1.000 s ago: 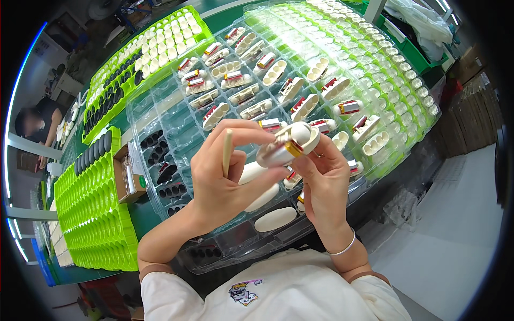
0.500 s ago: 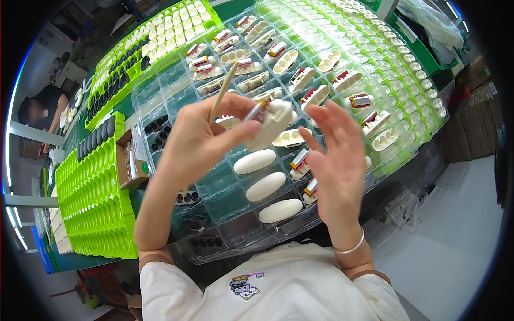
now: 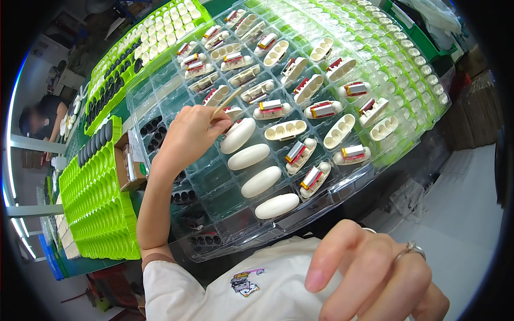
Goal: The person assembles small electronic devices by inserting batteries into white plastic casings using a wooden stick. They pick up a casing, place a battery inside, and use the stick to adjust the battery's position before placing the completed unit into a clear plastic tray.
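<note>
My left hand is closed round a thin wooden stick. Its fingertips touch the upper end of a smooth white oval shell, which lies in a compartment of the clear plastic tray. Below that shell, three more white oval shells lie in a column, such as the lowest one. Close to the camera at the lower right is my right hand, with a ring on it. Its fingers are loosely bent and apart, with nothing visible in them, though the palm is hidden.
Around the column, tray compartments hold white shells with silver and red pieces and three-hole white parts. A green moulded tray stands at left beside a small cardboard box. A person sits at far left.
My left hand has lowered a white shell with a silver and red piece from mid-air to the top of the column. My right hand has left the tray for the lower right.
</note>
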{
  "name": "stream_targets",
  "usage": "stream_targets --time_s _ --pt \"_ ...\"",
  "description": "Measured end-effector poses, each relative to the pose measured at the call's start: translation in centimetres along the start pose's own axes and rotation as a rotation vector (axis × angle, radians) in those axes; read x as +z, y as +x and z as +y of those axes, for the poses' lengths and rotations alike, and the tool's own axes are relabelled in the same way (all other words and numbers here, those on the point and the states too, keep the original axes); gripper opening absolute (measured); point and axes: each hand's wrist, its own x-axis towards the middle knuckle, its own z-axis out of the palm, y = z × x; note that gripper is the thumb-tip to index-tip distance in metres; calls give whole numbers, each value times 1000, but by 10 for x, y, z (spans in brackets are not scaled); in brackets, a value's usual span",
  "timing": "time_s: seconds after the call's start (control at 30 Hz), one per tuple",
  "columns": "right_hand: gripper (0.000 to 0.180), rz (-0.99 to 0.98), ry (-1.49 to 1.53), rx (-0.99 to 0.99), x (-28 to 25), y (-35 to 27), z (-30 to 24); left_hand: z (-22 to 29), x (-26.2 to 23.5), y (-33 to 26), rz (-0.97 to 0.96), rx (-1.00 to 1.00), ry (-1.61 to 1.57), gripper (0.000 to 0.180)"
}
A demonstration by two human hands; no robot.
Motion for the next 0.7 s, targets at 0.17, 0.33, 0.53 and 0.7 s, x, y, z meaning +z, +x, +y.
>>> stream_targets --time_s 0.17,0.33,0.53,0.7 --pt "24 30 -8 -13 -1 -5 -4 -5 5 7 205 28 78 19" --pt "26 45 -14 -19 -3 -4 0 -5 16 9 190 -24 206 22" --pt "28 283 -22 6 -18 -3 25 2 17 13 220 11 198 16" --pt "31 855 20 339 -24 1 57 -2 -4 7 346 100 -146 13"
